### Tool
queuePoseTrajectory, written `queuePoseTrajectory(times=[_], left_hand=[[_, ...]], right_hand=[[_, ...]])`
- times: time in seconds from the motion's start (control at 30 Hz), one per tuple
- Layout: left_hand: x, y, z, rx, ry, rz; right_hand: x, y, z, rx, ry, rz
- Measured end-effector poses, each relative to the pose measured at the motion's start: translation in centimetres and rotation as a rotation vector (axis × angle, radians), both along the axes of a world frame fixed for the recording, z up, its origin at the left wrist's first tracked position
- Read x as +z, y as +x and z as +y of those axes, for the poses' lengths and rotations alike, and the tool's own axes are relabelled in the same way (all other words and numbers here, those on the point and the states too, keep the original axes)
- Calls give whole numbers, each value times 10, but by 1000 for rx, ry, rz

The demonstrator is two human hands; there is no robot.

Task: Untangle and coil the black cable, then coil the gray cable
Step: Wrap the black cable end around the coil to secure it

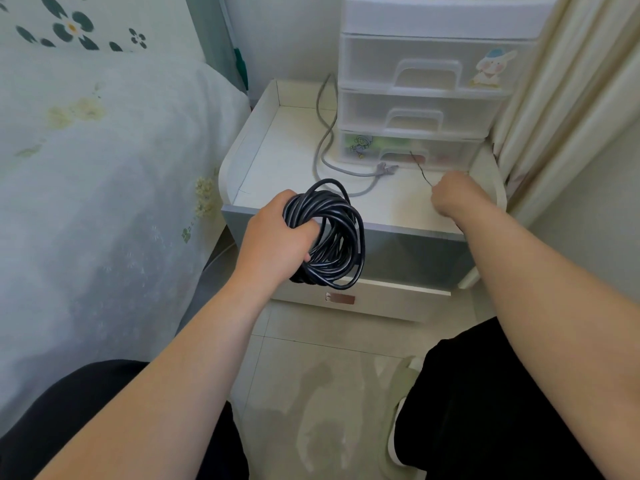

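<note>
Above the nightstand's front edge (346, 226), the left hand (273, 244) grips the coiled black cable (329, 233), while the right hand (453, 195), nearer the thin wire tie (420, 169), pinches its end.

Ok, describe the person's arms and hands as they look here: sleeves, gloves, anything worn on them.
Both forearms are bare up to where the frame cuts them off, with no sleeve in view. The left hand and the right hand wear no gloves. No watch, bracelet or ring shows on either wrist or on the fingers that can be seen. No marks or bandages are visible.

Bare forearms, no sleeves; black trousers (485, 393); pale slipper (398, 410).
</note>
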State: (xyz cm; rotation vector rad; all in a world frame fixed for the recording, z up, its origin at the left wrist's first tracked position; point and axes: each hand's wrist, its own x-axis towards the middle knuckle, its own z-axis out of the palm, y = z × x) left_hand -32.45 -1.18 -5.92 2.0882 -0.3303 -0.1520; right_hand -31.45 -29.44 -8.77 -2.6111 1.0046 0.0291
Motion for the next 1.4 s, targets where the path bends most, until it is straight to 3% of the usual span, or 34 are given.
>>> queuePoseTrajectory(times=[0.13, 0.23, 0.33, 0.53, 0.63, 0.73, 0.93, 1.17, 1.4], left_hand=[[2, 3, 2, 94, -48, -45], [7, 6, 5, 170, -95, -95], [9, 12, 11, 246, -131, -157], [9, 10, 15, 308, -92, -233], [8, 4, 10, 294, -44, -252], [4, -4, 4, 261, 6, -251], [-1, -6, 0, 267, -63, -120], [2, -6, 2, 283, -57, -147], [9, -3, 9, 353, 12, -288]], right_hand=[[62, -22, 54, 252, 541, -392], [87, -59, 88, 547, 854, -178], [81, -71, 106, 685, 784, 75], [51, -57, 123, 572, 753, 131], [47, -53, 132, 518, 769, 11], [49, -52, 144, 429, 784, -250], [39, -47, 173, 308, 768, -557], [51, -53, 177, 271, 973, -479], [62, -62, 163, 201, 962, -313]])
